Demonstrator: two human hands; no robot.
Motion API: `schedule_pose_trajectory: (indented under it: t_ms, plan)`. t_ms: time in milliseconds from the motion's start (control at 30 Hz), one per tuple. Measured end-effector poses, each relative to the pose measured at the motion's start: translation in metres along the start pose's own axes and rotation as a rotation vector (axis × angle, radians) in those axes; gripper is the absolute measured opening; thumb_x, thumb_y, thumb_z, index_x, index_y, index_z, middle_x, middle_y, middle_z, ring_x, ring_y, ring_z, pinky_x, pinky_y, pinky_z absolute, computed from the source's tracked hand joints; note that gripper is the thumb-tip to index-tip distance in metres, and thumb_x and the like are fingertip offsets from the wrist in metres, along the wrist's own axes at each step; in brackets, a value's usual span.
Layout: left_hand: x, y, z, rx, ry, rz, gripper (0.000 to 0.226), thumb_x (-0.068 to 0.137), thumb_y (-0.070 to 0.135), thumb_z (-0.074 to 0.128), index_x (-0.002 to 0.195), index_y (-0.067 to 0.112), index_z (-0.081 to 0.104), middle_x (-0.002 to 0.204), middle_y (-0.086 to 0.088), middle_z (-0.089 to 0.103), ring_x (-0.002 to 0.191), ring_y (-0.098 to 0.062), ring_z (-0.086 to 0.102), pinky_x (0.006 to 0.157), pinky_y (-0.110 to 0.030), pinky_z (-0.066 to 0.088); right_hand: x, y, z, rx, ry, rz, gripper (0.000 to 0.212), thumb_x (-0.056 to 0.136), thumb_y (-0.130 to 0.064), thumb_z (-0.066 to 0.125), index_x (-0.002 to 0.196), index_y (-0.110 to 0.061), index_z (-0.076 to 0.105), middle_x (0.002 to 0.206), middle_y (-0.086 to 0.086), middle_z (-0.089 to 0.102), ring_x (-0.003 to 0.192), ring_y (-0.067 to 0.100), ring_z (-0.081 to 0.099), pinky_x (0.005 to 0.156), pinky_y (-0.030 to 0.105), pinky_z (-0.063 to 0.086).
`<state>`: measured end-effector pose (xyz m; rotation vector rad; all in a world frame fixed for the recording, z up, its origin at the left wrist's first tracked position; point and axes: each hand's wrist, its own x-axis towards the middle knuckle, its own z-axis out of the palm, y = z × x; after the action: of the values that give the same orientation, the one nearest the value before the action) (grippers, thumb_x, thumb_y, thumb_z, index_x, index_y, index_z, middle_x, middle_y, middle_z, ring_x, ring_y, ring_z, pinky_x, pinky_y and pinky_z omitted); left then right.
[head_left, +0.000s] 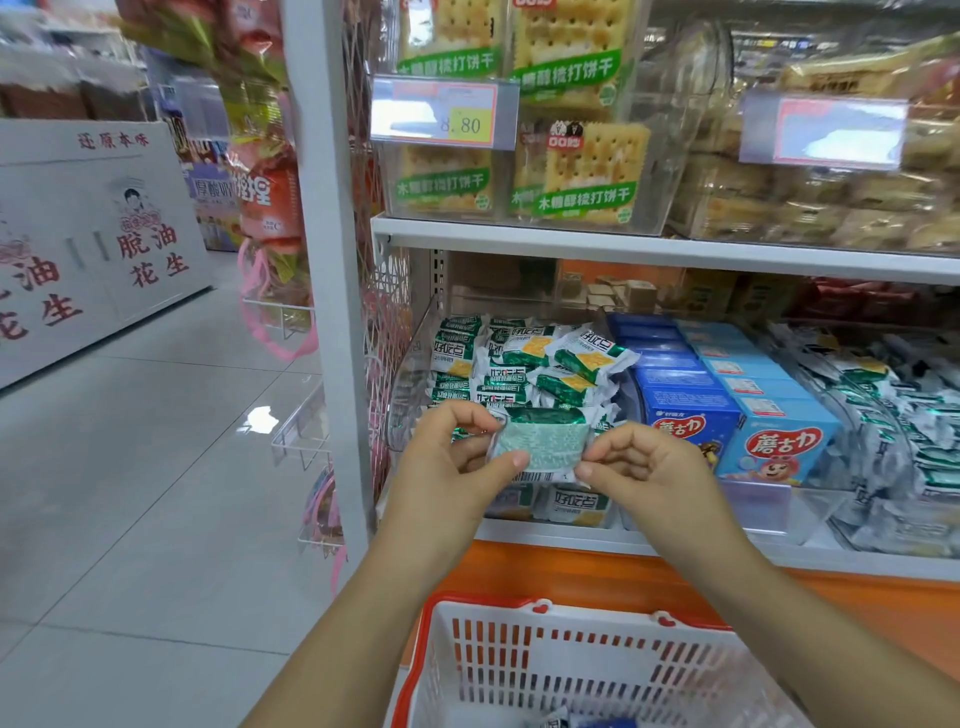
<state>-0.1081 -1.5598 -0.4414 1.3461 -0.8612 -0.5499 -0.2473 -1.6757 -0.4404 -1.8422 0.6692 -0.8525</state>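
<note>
Both hands hold one green snack packet (540, 441) up in front of the lower shelf; the left hand (457, 457) pinches its left edge, the right hand (644, 467) its right edge, barcode side facing the person; behind it a clear bin (410, 374) is heaped with like packets, blue biscuit boxes (737, 415) just beside; soda cracker packs (587, 171) stand on the white shelf (623, 244) above; a red-rimmed basket (467, 608) is below the hands; glossy pale floor tiles (156, 467) cover the aisle at left.

Left hand (457, 460), right hand (641, 467) bare; forearms (363, 597) unsleeved; fingers (515, 460) short-nailed
</note>
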Motion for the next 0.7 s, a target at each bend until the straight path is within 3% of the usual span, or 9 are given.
schedule_pose_trajectory:
  t_ms: [100, 167, 233, 300, 333, 433, 533, 600, 700]
  plan:
    - [-0.001, 0.000, 0.003, 0.016, -0.019, 0.026, 0.025, 0.083, 0.003, 0.070, 0.090, 0.016, 0.049, 0.091, -0.009, 0.070, 0.085, -0.026, 0.066, 0.067, -0.027, 0.053, -0.001, 0.007, 0.001, 0.019, 0.027, -0.010, 0.021, 0.077, 0.003, 0.072, 0.075, -0.016, 0.065, 0.071, -0.008, 0.069, 0.069, 0.008, 0.064, 0.068, 0.016, 0.052]
    - [0.000, 0.001, 0.003, 0.019, 0.017, 0.005, 0.023, 0.084, 0.007, 0.069, 0.090, 0.016, 0.049, 0.076, 0.004, 0.066, 0.069, -0.012, 0.062, 0.058, -0.020, 0.050, -0.002, 0.005, 0.001, 0.048, 0.010, -0.013, 0.017, 0.079, -0.002, 0.071, 0.080, -0.018, 0.065, 0.074, -0.009, 0.070, 0.069, 0.008, 0.063, 0.067, 0.016, 0.052]
    - [0.003, -0.004, 0.001, -0.002, 0.064, -0.066, 0.024, 0.082, 0.018, 0.074, 0.091, 0.020, 0.052, 0.084, 0.005, 0.067, 0.072, -0.008, 0.064, 0.065, -0.024, 0.055, -0.004, -0.001, 0.000, 0.014, -0.044, -0.082, 0.018, 0.080, -0.011, 0.072, 0.088, -0.026, 0.066, 0.087, -0.009, 0.068, 0.069, 0.004, 0.061, 0.065, 0.016, 0.050]
    - [0.007, -0.008, -0.001, -0.066, 0.099, -0.173, 0.028, 0.075, 0.029, 0.079, 0.089, 0.022, 0.056, 0.097, -0.001, 0.068, 0.083, -0.017, 0.067, 0.079, -0.039, 0.058, -0.004, -0.003, -0.001, -0.186, -0.130, -0.230, 0.030, 0.075, -0.020, 0.077, 0.097, -0.034, 0.063, 0.114, -0.018, 0.054, 0.092, -0.002, 0.059, 0.078, 0.012, 0.048]
    - [0.008, -0.008, -0.001, -0.121, 0.111, -0.221, 0.026, 0.076, 0.028, 0.078, 0.089, 0.020, 0.057, 0.097, -0.003, 0.066, 0.080, -0.017, 0.067, 0.077, -0.040, 0.059, -0.003, -0.004, -0.001, -0.334, -0.174, -0.319, 0.036, 0.073, -0.024, 0.079, 0.100, -0.037, 0.059, 0.122, -0.021, 0.047, 0.105, -0.005, 0.053, 0.086, 0.009, 0.043]
    - [0.006, 0.001, 0.002, -0.199, 0.036, -0.309, 0.009, 0.089, 0.019, 0.065, 0.091, 0.011, 0.062, 0.098, -0.014, 0.062, 0.080, -0.018, 0.062, 0.066, -0.025, 0.058, 0.004, -0.001, 0.002, -0.557, -0.190, -0.520, 0.039, 0.076, -0.022, 0.078, 0.106, -0.036, 0.056, 0.117, -0.021, 0.048, 0.111, -0.008, 0.046, 0.093, 0.005, 0.035]
    - [0.004, 0.004, -0.001, -0.127, -0.091, -0.279, 0.032, 0.088, 0.045, 0.057, 0.103, 0.018, 0.068, 0.103, -0.007, 0.071, 0.089, -0.017, 0.067, 0.077, -0.027, 0.057, 0.010, -0.007, 0.002, -0.430, -0.079, -0.410, 0.039, 0.080, -0.015, 0.074, 0.095, -0.043, 0.052, 0.098, -0.018, 0.061, 0.086, 0.000, 0.057, 0.075, 0.012, 0.045]
    - [0.003, 0.007, -0.006, 0.044, -0.172, -0.189, 0.037, 0.083, 0.057, 0.054, 0.106, 0.031, 0.068, 0.102, 0.009, 0.071, 0.092, -0.004, 0.066, 0.077, -0.019, 0.054, 0.012, -0.010, 0.001, -0.306, -0.067, -0.255, 0.030, 0.082, -0.026, 0.071, 0.097, -0.045, 0.052, 0.091, -0.006, 0.066, 0.075, 0.009, 0.060, 0.069, 0.029, 0.053]
    - [0.005, 0.003, -0.009, 0.199, -0.158, -0.116, 0.024, 0.090, 0.035, 0.062, 0.113, 0.029, 0.066, 0.103, 0.013, 0.070, 0.092, 0.001, 0.064, 0.068, -0.008, 0.049, 0.012, -0.009, 0.002, -0.265, -0.107, -0.127, 0.029, 0.082, -0.039, 0.067, 0.105, -0.044, 0.050, 0.089, -0.006, 0.067, 0.071, 0.010, 0.060, 0.070, 0.044, 0.055]
